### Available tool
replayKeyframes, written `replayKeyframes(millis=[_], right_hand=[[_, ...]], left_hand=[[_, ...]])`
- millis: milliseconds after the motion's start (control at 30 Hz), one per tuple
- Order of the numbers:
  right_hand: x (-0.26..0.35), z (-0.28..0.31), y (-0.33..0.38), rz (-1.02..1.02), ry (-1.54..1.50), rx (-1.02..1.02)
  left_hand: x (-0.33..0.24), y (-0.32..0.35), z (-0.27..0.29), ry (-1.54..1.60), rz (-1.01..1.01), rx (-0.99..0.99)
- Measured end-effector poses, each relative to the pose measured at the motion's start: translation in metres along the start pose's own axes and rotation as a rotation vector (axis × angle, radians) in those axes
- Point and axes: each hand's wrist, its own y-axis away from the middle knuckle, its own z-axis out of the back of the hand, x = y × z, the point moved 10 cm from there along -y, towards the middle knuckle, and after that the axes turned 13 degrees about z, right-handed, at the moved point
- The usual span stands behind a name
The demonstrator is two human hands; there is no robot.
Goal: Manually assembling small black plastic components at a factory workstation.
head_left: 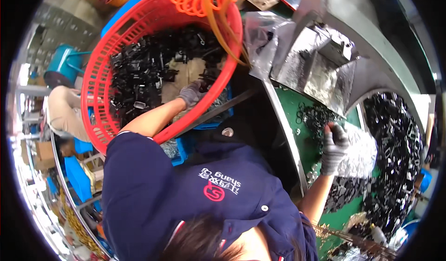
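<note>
My left hand [190, 95], in a grey glove, reaches over the near rim of a red plastic basket [96, 98]. Its fingers look curled beside a tan cloth or sack piece [188, 72] and small black parts [144, 68]; what they hold, if anything, is hidden. My right hand [335, 145], gloved with bare fingertips, is above the green worktop [290, 105]. Its fingers are bent together, and anything between them is too small to make out. Black rings [316, 119] lie in a pile next to it, and a clear plastic bag [362, 151] lies beside the wrist.
A metal machine with a chute [325, 70] stands at the far right. Black and shiny parts [392, 154] heap along the right side. An orange coiled hose [193, 0] hangs over the basket. Blue bins [179, 151] sit below it, and a person's leg [65, 112] shows at left.
</note>
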Motion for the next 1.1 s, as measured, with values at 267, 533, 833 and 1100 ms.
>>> replayKeyframes(millis=[267,533,833,1100], right_hand=[[0.011,0.014,0.01,-0.081,-0.136,-0.053],[0.017,0.025,0.007,-0.048,-0.104,-0.056],[0.102,-0.061,0.018,-0.097,-0.54,-0.002],[0.101,-0.022,0.034,-0.046,-0.593,-0.352]], left_hand=[[-0.022,-0.01,0.015,-0.244,-0.141,-0.233],[-0.031,0.048,0.114,0.571,0.053,-0.127],[-0.234,0.216,0.06,1.733,-0.473,0.728],[-0.335,0.236,-0.06,1.026,-0.588,0.812]])
